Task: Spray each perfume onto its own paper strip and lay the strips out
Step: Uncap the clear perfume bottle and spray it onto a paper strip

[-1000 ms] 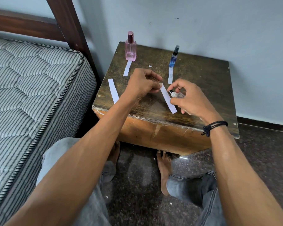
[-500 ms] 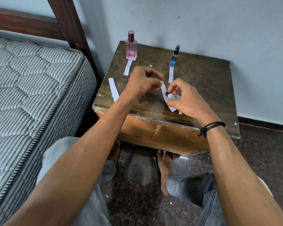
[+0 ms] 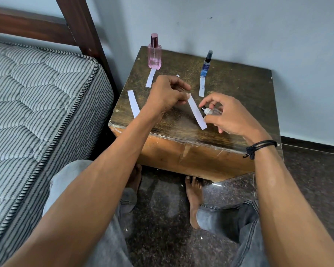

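White paper strip (image 3: 196,112) hung pinched in the left hand (image 3: 169,94); the right hand (image 3: 227,116) gripped a clear spray bottle (image 3: 212,111), best kept aimed squarely at it.

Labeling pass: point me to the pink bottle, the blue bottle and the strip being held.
pink bottle (image 3: 154,56), head view, middle of the glass body.
blue bottle (image 3: 205,68), head view, blue label.
held strip (image 3: 196,113), head view, middle of the paper.

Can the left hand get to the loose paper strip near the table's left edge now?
Probably not yet: the left hand pinches another strip. The loose strip lies uncovered beside that forearm.
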Motion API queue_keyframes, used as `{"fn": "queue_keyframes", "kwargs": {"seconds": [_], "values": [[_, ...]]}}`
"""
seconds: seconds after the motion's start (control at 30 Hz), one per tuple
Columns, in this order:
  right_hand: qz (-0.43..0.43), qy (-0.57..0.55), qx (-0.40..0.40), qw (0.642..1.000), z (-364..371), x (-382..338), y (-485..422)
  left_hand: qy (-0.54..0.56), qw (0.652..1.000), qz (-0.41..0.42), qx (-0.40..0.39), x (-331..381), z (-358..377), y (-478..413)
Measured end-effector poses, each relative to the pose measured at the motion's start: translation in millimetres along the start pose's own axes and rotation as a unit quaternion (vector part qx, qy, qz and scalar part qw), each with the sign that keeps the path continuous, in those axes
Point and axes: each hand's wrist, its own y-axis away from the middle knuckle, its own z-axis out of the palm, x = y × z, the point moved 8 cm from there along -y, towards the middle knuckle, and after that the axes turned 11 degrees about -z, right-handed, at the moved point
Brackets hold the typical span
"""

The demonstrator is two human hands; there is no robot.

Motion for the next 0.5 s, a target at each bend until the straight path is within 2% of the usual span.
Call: {"fn": "queue_keyframes", "kwargs": {"seconds": [0.33,0.5], "values": [[-0.034,-0.005,0.039,0.999,5,-13,0,0.001,1.0,0.007,0.002,1,-1,1],[-0.042,0.013,0.03,0.999,11,-11,-4,0.0,1.0,0.008,0.005,1,-2,1]]}}
